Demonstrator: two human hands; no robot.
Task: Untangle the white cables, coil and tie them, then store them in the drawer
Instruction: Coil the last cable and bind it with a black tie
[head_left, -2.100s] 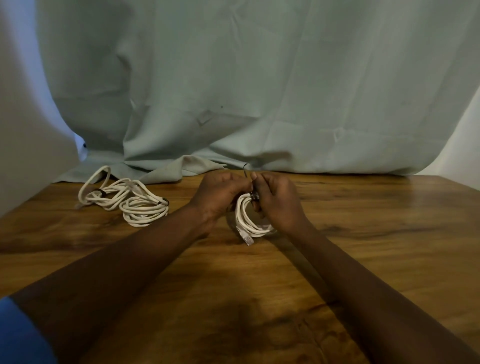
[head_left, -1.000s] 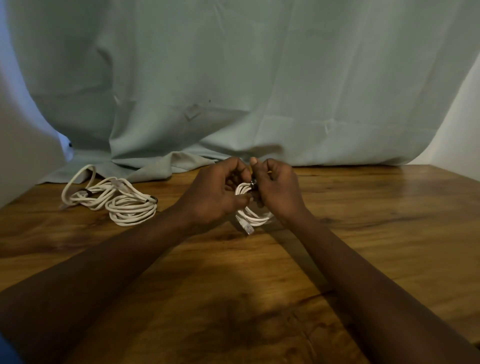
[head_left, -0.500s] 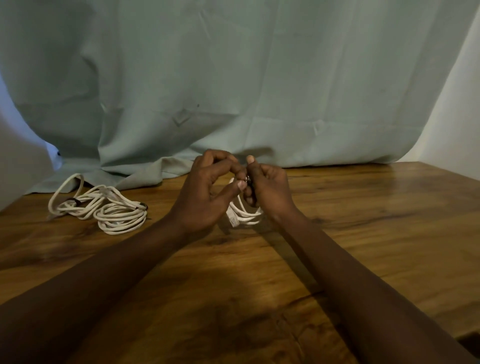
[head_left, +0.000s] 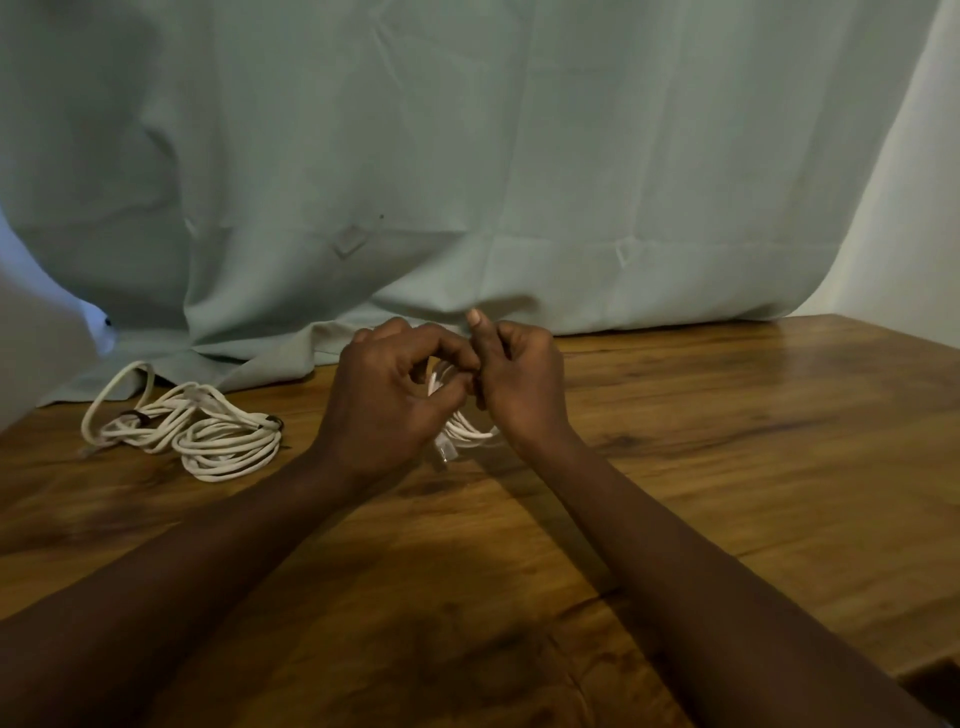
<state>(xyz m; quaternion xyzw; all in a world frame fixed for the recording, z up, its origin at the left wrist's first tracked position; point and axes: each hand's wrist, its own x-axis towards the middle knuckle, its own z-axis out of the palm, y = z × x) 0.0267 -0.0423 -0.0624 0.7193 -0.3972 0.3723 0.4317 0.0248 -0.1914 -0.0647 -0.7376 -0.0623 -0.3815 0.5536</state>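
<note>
Wooden table (head_left: 727, 415) | left hand (head_left: 395, 400), right hand (head_left: 524, 384) grip coil (head_left: 467, 430) | bundle (head_left: 208, 434) beside

The left forearm (head_left: 208, 566) and right forearm (head_left: 691, 561) were bare down to the frame's lower edge. The left grip (head_left: 384, 405) and right grip (head_left: 524, 384) were bare hands, the right thumbnail short.

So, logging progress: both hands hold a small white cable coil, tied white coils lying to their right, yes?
No: head view shows the tied white coils to their left; left hand and right hand do hold the small white cable coil.
</note>
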